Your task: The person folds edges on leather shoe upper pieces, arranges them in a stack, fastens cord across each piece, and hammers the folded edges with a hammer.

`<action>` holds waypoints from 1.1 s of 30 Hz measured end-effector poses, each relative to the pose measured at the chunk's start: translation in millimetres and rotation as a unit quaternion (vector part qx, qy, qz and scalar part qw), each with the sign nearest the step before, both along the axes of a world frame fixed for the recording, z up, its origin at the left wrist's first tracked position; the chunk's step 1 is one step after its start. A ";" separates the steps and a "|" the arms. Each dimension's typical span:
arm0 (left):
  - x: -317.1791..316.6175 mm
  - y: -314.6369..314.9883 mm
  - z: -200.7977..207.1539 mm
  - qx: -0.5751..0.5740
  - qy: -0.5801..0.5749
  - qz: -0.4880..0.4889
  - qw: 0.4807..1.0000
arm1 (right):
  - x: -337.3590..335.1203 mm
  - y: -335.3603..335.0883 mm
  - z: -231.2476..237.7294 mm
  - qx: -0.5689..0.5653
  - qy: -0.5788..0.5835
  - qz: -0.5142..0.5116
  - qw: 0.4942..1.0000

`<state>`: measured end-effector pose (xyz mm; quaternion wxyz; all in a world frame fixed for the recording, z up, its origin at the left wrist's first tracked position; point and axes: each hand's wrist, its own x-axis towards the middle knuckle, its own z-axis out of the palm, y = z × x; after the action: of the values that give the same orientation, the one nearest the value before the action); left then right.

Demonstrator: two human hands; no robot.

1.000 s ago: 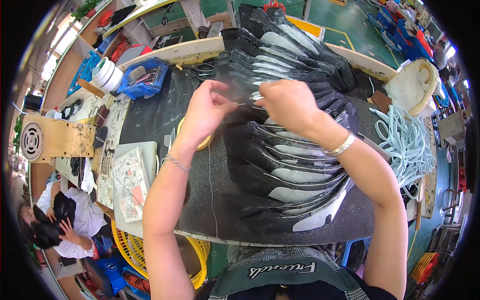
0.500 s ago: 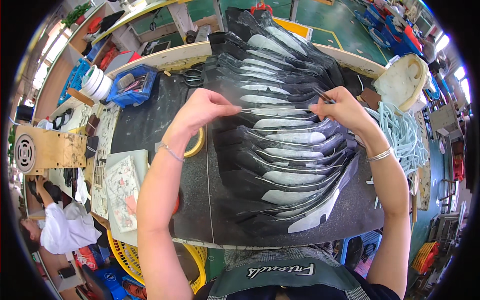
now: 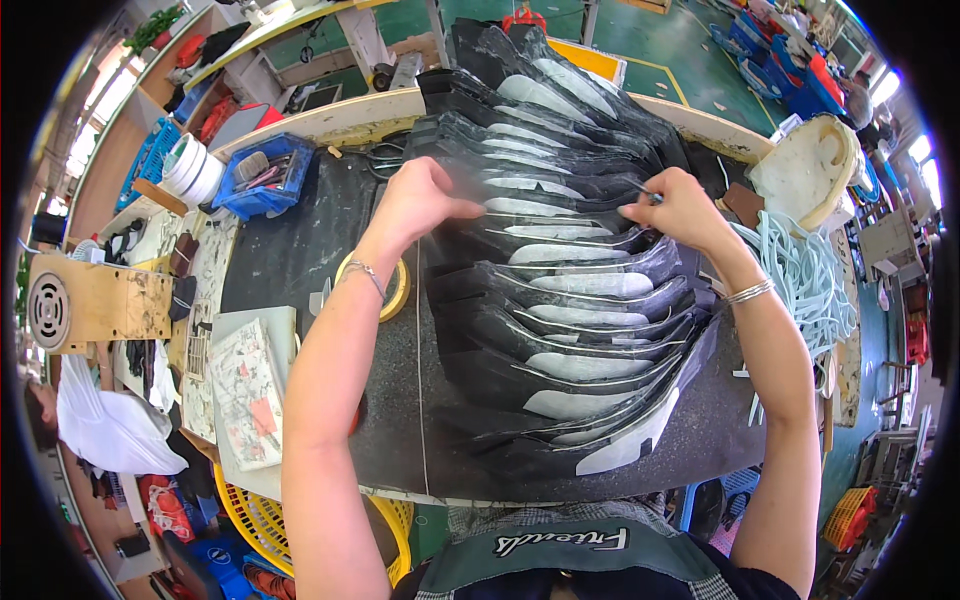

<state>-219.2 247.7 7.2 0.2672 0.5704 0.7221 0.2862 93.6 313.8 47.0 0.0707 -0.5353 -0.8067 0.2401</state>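
On my feed, left hand fingers pinch thin white cord; right hand fingers grip slim dark tool at cord's other end. Cord crosses overlapping black pieces, tabletop beneath.

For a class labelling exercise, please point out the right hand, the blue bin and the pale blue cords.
Right hand (image 3: 684,211): head view, back of the hand.
Blue bin (image 3: 252,203): head view, near wall.
Pale blue cords (image 3: 800,285): head view, middle of the tangled heap.
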 end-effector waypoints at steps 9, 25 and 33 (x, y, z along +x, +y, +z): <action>-20.1 -7.6 -6.6 -0.028 -0.120 -0.050 0.991 | -94.0 -40.9 -0.8 0.275 -0.004 0.254 0.927; 9.3 -46.0 23.4 0.036 -0.349 0.020 0.936 | -123.0 -25.1 4.5 0.118 0.128 0.232 0.957; 30.2 -101.4 85.3 -0.127 -0.490 -0.203 0.838 | -38.0 -42.8 81.8 -0.061 0.375 0.116 0.918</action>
<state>-189.0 146.3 92.4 0.7085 0.4501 0.3947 0.3737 55.6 271.0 128.9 0.3073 -0.3119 -0.7610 0.4787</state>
